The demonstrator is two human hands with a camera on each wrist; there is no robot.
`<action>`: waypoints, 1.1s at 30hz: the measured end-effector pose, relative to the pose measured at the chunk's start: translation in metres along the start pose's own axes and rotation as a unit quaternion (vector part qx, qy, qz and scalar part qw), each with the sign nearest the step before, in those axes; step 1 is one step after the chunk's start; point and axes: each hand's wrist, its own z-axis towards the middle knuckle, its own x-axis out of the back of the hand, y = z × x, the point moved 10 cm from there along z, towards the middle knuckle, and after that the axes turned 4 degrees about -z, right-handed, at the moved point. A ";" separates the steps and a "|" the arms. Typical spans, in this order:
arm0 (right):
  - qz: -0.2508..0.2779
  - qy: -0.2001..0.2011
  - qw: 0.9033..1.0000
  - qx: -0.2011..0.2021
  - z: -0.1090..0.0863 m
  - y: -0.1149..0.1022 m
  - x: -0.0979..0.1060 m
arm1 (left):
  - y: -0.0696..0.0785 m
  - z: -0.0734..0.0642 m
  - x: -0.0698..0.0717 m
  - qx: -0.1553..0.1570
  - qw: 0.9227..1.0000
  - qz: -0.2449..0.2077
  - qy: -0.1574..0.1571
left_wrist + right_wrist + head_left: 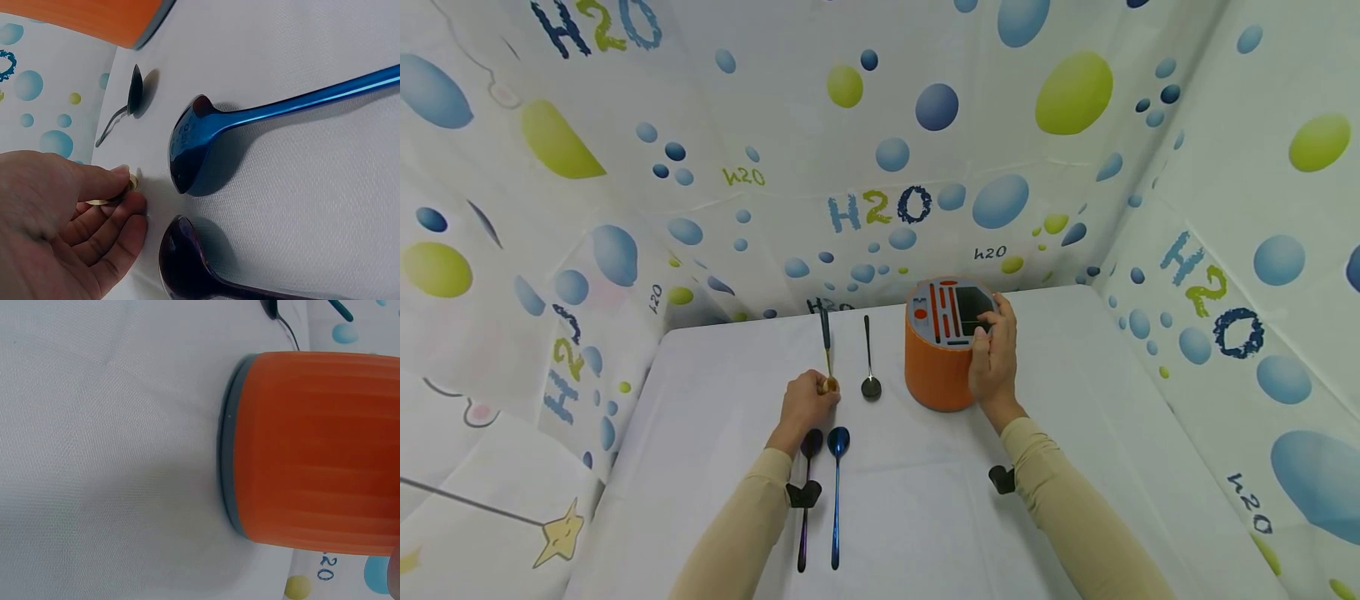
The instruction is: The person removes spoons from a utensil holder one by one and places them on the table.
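Observation:
My left hand (pixel 805 403) pinches a gold-bowled spoon (pixel 826 333) with a dark handle near its bowl; the handle points toward the back wall. In the left wrist view, thumb and fingertips partly cover the gold bowl (pixel 133 183). My right hand (pixel 995 358) holds the right side of an orange utensil holder (pixel 936 375), its fingers over the rim of the grey slotted top (pixel 936 312). The holder stands upright. Between the holder and the left hand lies a small dark metal spoon (pixel 871 388).
Nearer to me lie a long blue spoon (pixel 837 500) and a dark purple spoon (pixel 811 444), bowls away from me; the left wrist's strap mount partly covers the purple one. A white cloth (pixel 917 525) covers the table. Walls printed with bubbles (pixel 937 107) enclose the back and sides.

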 end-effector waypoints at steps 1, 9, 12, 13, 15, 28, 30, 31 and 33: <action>0.001 0.000 1.000 0.000 0.000 0.000 0.000 | 0.000 -0.001 0.000 -0.001 1.000 -0.002 0.000; 0.001 0.000 1.000 -0.003 0.000 0.001 0.000 | 0.003 -0.007 0.010 -0.024 0.999 -0.009 0.022; -0.001 -0.001 1.000 -0.005 -0.001 0.001 0.001 | 0.004 -0.007 0.016 -0.029 0.999 -0.011 0.037; -0.002 -0.001 1.000 -0.005 -0.001 0.001 0.001 | 0.004 -0.008 0.018 -0.033 0.998 -0.012 0.043; -0.003 0.000 1.000 -0.004 -0.001 0.000 0.001 | 0.004 -0.008 0.022 -0.040 0.998 -0.017 0.052; -0.005 -0.003 1.000 -0.002 0.000 -0.002 0.001 | -0.004 -0.007 0.038 -0.054 0.994 -0.058 0.075; -0.006 -0.003 1.000 -0.002 0.000 -0.002 0.001 | -0.005 -0.007 0.039 -0.051 0.994 -0.062 0.072; -0.006 -0.002 1.000 -0.002 0.000 -0.002 0.001 | -0.005 -0.008 0.039 -0.049 0.994 -0.062 0.072; -0.005 -0.002 1.000 -0.003 0.000 -0.002 0.001 | -0.006 -0.008 0.040 -0.044 0.995 -0.063 0.071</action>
